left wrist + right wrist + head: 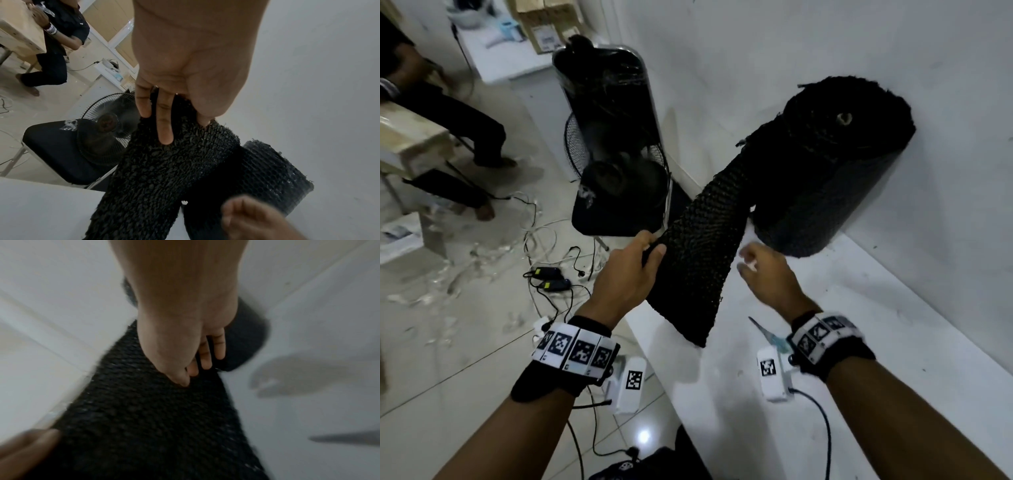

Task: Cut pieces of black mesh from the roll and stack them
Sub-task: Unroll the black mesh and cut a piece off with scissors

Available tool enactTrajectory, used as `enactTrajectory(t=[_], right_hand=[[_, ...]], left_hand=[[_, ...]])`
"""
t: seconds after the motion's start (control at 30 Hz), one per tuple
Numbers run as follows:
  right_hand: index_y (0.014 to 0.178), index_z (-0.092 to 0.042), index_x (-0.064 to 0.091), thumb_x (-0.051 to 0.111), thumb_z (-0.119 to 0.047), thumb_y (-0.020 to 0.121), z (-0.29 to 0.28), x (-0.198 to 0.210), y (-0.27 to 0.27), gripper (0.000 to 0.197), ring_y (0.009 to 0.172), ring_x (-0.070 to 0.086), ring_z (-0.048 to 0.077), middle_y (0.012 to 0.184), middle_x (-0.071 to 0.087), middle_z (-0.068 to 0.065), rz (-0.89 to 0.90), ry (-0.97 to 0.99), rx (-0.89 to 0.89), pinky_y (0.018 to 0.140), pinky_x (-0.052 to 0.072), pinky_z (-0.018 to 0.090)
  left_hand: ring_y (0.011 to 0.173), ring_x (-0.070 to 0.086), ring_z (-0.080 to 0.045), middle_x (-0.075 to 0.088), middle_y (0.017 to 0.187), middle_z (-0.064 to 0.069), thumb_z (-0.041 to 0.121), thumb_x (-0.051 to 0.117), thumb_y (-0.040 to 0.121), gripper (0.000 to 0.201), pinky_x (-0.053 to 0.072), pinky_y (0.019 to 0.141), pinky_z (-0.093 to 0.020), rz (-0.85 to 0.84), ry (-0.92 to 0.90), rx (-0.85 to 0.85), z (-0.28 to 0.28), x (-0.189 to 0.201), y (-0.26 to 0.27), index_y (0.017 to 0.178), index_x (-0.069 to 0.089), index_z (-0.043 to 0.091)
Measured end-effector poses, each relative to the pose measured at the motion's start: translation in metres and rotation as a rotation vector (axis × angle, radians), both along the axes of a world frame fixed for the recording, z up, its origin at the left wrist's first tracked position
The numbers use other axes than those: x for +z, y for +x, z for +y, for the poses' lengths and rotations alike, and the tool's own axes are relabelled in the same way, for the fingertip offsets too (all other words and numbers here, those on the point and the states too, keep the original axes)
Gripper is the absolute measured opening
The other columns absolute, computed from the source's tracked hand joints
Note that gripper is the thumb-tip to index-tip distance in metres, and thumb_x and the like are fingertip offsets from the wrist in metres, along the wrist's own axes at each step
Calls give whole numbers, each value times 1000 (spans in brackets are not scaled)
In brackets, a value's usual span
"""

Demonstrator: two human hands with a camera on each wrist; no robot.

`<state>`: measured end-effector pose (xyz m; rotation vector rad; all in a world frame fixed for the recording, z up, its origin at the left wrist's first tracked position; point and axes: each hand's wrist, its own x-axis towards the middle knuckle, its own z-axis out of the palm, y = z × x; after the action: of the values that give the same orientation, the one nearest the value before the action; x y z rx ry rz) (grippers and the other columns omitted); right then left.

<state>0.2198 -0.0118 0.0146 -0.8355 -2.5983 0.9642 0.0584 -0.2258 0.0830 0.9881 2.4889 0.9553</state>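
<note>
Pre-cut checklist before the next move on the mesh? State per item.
1. Strip held: ok. The left hand grips the left edge of the pulled-out mesh strip.
2. Strip still joined to the roll: ok; nothing is cut yet.
3. Roll steady: ok. It stands upright on the white counter against the wall.
4. Scissors ready: not ok. They lie on the counter beside the right wrist, unheld.
5. Right hand free: cannot tell. It is blurred, near the strip's right edge, with something small and white at its fingers.
6. Stack of cut pieces: cannot tell; none is in view.
</note>
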Motion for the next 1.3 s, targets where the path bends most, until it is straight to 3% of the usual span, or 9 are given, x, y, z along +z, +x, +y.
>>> enactTrajectory(t=[0.1, 0.23, 0.43, 0.57, 0.7, 0.8, 0.9, 1.07, 1.3], right_hand=[[126, -17, 56, 61, -14, 91, -2, 75, -44, 36, 114, 52, 25, 125, 52, 6, 246, 131, 113, 100, 45, 38], [136, -27, 48, 57, -19, 91, 1, 130, -87, 46, 125, 48, 22, 141, 43, 0, 2, 235, 470, 106, 43, 39], [114, -21, 66, 60, -23, 94, 10, 140, -100, 21, 107, 60, 27, 114, 65, 7, -168, 281, 492, 88, 45, 31], [110, -23, 68, 63, -29, 94, 7, 140, -99, 18, 103, 62, 22, 110, 69, 2, -155, 252, 483, 85, 45, 30], [114, -24, 66, 60, -31, 97, 5, 142, -99, 19, 103, 61, 18, 111, 69, 1, -133, 210, 461, 86, 44, 29], [111, -24, 66, 58, -28, 98, -4, 146, -99, 16, 100, 61, 18, 106, 70, 0, -107, 208, 454, 81, 42, 28], [108, -25, 66, 57, -30, 98, -18, 149, -100, 15, 99, 62, 23, 105, 69, 4, -110, 217, 430, 85, 51, 37], [106, -24, 67, 55, -31, 95, -39, 156, -101, 17, 97, 62, 24, 102, 68, 4, -116, 226, 445, 83, 52, 39], [102, -26, 67, 60, -33, 91, -38, 168, -91, 15, 93, 60, 15, 95, 62, -7, -78, 214, 464, 81, 49, 32]], left_hand=[[69, 65, -16, 65, 75, 4, 45, 50, 100, 15, 52, 61, -35, 23, -13, -33, -9, 10, 0, 98, 51, 30], [63, 56, -3, 59, 67, 10, 39, 55, 99, 14, 39, 56, -27, 26, 4, -75, -24, 25, 3, 91, 53, 28], [64, 58, 6, 61, 69, 16, 38, 59, 97, 13, 37, 54, -12, 8, 22, -30, -57, 44, -13, 89, 58, 28], [72, 63, -12, 66, 74, 5, 43, 60, 96, 16, 49, 65, -33, 30, 29, 16, -69, 49, -28, 87, 59, 30], [69, 62, -15, 65, 72, 3, 41, 61, 95, 20, 47, 63, -30, 9, 1, 28, -71, 55, -34, 81, 59, 28], [87, 65, -16, 69, 92, 2, 33, 61, 96, 10, 46, 71, -26, 85, -46, 70, -68, 56, -42, 97, 65, 24], [115, 59, -23, 63, 125, -4, 23, 63, 93, 36, 47, 95, -32, 194, -56, 104, -54, 61, -39, 128, 59, 20], [125, 53, -23, 51, 140, -2, 52, 69, 85, 69, 48, 102, -40, 211, -88, -12, -8, 75, -18, 145, 43, 30], [107, 52, -17, 48, 123, -1, 34, 66, 94, 27, 42, 91, -25, 135, -28, -87, 4, 74, -24, 116, 65, 19]])
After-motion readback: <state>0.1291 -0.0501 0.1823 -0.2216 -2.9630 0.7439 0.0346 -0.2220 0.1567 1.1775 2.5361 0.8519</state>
